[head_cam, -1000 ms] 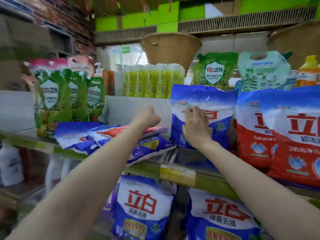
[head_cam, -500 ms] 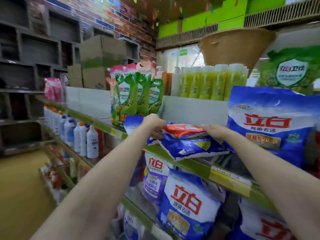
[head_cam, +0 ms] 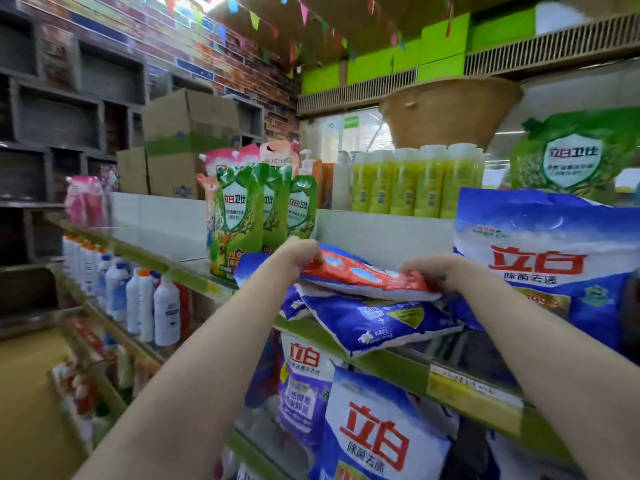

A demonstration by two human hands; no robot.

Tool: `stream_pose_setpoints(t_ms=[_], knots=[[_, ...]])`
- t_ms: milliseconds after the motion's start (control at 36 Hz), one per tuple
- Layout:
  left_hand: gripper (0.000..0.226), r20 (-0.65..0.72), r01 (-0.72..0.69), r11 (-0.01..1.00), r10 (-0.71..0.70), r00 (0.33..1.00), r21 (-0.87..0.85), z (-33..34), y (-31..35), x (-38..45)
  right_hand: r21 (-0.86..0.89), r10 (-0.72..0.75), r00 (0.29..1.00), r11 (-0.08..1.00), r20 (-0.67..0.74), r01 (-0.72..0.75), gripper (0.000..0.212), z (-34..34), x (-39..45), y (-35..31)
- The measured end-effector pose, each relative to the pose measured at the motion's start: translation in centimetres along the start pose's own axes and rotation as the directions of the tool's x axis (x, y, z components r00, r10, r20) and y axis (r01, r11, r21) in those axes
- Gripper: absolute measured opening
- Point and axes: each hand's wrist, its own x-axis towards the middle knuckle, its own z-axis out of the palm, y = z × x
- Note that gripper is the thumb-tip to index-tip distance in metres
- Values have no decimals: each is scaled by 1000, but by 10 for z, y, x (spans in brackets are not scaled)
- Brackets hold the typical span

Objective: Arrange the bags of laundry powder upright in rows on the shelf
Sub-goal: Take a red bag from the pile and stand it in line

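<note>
Two hands hold the red bag (head_cam: pixel 363 277) at its opposite ends: the left hand (head_cam: pixel 298 254) has its fingers curled over the far-left end, and the right hand (head_cam: pixel 436 271) pinches the right end, fingers bent round the edge. The bag lies flat on top of a small heap, its long axis running left to right between the hands, roughly along the shelf (head_cam: pixel 408 370) front, so neither hand is nearer; each has its own end. Standing it up looks to call for turning that axis from level to vertical, most likely by raising one end while the other drops to the shelf. Just beneath it lies a blue bag (head_cam: pixel 374 323), also flat and overhanging the shelf edge, with more blue showing under that; these may slide forward once the top weight goes. To the right, near the right hand, a large blue bag (head_cam: pixel 540 268) already stands upright, giving the row to join. To the left, behind the left hand, green pouches (head_cam: pixel 239 216) stand close, limiting room that way. Yellow bottles (head_cam: pixel 415 181) line the ledge above.
</note>
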Motion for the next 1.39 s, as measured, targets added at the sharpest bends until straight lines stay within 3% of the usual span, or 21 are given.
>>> stream_pose_setpoints(t_ms=[56, 111, 167, 222, 250, 306, 417, 528, 639, 750, 778, 833, 917, 1000, 1083, 1222, 1306, 1389], knots=[[31, 11, -36, 997, 37, 999, -67, -1, 0, 12, 124, -66, 992, 989, -105, 79, 22, 0, 11, 4], [25, 34, -73, 991, 78, 996, -116, -1, 3, 20, 256, -211, 926, 920, -314, 297, 17, -3, 18, 1], [33, 48, -172, 979, 178, 983, -106, 2, 9, 27, 286, -330, 807, 813, -489, 506, 11, -5, 18, -7], [40, 18, -273, 959, 275, 961, -71, 6, 14, 36, 97, -405, 655, 801, -638, 590, 20, -8, 9, -16], [42, -4, -321, 945, 322, 947, -58, 9, 16, 43, -2, -428, 585, 808, -689, 589, 25, -10, 6, -19], [42, -38, -374, 924, 378, 925, 78, 15, 19, 59, -158, -439, 521, 853, -733, 497, 28, -12, 0, -23], [41, -12, -391, 877, 410, 912, 281, 27, 27, 81, -309, -414, 515, 909, -750, 280, 27, -5, 7, -23], [35, 25, -435, 862, 445, 895, 259, 44, 38, 88, -273, -321, 484, 947, -814, 171, 23, -5, 26, -11], [29, 102, -445, 882, 434, 895, 156, 67, 36, 111, -213, -229, 529, 973, -817, 92, 23, -7, 36, -6], [23, 220, -338, 891, 280, 935, 304, 80, 22, 133, -226, -111, 768, 973, -631, -45, 33, -8, 39, -1], [18, 283, -320, 886, 229, 931, 336, 78, 17, 128, -204, -99, 829, 979, -550, -18, 35, -6, 43, 1], [13, 389, -293, 883, 140, 911, 368, 73, 11, 113, -146, -115, 881, 988, -458, 53, 36, -1, 43, 1], [4, 436, -299, 858, 99, 894, 417, 68, 4, 107, 36, -84, 901, 993, -426, 109, 13, 1, 37, 1], [20, 451, -338, 818, 110, 886, 465, 65, 6, 100, 12, -38, 917, 999, -398, 47, 13, -2, 30, 2], [36, 465, -381, 754, 115, 878, 535, 60, 7, 87, -60, -13, 939, 998, -345, -9, 20, 1, 21, -1], [41, 487, -449, 509, 66, 871, 734, 44, 16, 50, -257, 33, 964, 961, -264, -103, 33, 9, 4, 0], [44, 450, -405, 432, -3, 893, 806, 30, 14, 41, -375, 15, 972, 921, -233, -104, 45, 15, -4, 2], [55, 356, -281, 425, -108, 928, 861, 16, 8, 46, -387, -18, 976, 920, -215, -68, 56, 18, -8, 6]])
